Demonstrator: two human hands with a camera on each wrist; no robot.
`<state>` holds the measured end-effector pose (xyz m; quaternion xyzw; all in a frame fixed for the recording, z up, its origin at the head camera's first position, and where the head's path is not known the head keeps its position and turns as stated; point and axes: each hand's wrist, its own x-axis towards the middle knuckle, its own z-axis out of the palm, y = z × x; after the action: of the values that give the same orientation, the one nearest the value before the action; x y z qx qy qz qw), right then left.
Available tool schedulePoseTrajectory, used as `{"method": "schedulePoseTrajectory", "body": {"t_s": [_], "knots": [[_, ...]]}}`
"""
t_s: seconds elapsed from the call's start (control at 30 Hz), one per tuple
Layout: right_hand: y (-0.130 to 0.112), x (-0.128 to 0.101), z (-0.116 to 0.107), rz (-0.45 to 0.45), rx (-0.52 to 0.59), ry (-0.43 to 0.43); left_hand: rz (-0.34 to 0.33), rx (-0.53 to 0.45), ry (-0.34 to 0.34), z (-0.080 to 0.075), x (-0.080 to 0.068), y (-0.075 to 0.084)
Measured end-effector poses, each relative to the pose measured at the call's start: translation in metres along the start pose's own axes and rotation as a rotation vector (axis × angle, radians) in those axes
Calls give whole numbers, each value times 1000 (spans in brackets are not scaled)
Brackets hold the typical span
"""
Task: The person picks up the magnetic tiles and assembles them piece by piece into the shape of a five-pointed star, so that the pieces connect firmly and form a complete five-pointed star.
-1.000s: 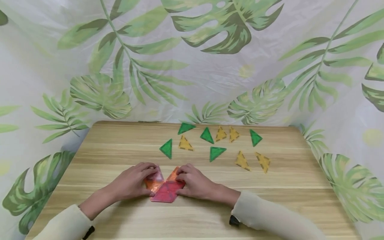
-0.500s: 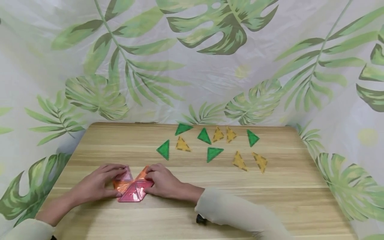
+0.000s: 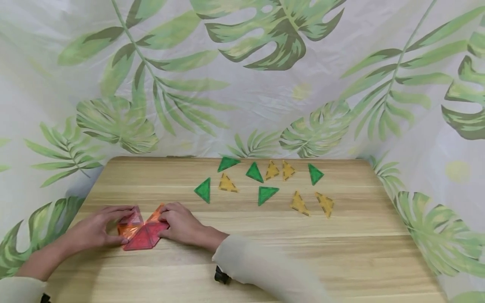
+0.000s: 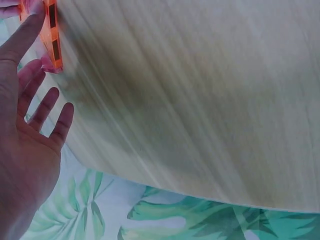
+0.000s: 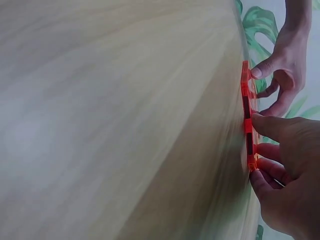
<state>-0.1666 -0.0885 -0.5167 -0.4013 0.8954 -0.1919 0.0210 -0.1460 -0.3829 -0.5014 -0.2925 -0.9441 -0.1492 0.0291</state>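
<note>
A flat cluster of red and orange triangle tiles (image 3: 141, 232) is lying on the wooden table (image 3: 265, 261), near its front left corner. The left hand (image 3: 94, 229) is pressing the cluster's left side, thumb against the near edge and fingers draped over the far tiles; the right hand (image 3: 181, 224) is bracing the right side with fingers curled onto the tiles (the right wrist view is showing fingertips right at the thin edge). To my eye, sliding it well is calling for even, opposed pressure from both hands, keeping the pieces flat so the joins are not buckling. Green triangles (image 3: 203, 190) and yellow triangles (image 3: 227, 183) are sitting well apart, toward the back.
</note>
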Motion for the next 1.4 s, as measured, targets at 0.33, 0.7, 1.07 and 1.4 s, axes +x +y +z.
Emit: {"method": "schedulePoseTrajectory", "body": {"t_s": [0.33,0.7,1.07,1.4], "knots": [[-4,15,5,-7,12,-9,-1,-15,4,-5,-3,-14],[14,0,-22,-61,102,-51,63,-1,97,-4,9,-3],[57,-49,-76,-108,164,-59,-9,-125,64,3,54,51],[126,-98,-110,-107,147,-49,-100,-221,-14,13,98,97]]}}
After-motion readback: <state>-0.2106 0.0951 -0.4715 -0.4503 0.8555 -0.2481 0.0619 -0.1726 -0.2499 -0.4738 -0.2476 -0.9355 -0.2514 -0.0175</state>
